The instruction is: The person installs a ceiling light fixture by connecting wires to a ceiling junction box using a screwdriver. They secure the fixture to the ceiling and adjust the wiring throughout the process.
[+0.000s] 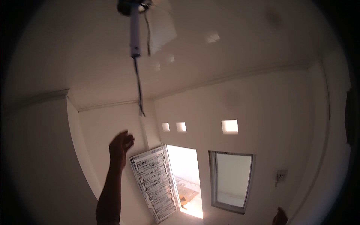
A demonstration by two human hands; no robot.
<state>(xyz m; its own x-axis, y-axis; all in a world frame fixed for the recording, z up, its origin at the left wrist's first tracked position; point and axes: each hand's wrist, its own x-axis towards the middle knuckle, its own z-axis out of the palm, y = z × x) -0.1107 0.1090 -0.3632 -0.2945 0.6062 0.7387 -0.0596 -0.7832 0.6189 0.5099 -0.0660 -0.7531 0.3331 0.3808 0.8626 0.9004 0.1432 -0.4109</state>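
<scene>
A white rod (135,37) hangs from a dark round mount (131,6) on the ceiling. Out of the rod's lower end runs a dark cable (138,80), split at its tip; a shorter dark wire (148,35) dangles beside the rod. Below the cable's tip and a little to its left, my left hand (120,146) is raised, apart from the cable. Its fingers are loosely bent and apart, with nothing visible in them. At the lower right edge only a dark part of my right hand (280,216) shows; its fingers are hard to make out.
A door leaf (155,182) wrapped in printed film stands ajar beside a bright doorway (185,165). Right of it are a framed window (232,180) and a wall socket plate (281,175). Small square openings (229,126) pierce the wall above. A wall corner (69,112) juts out at left.
</scene>
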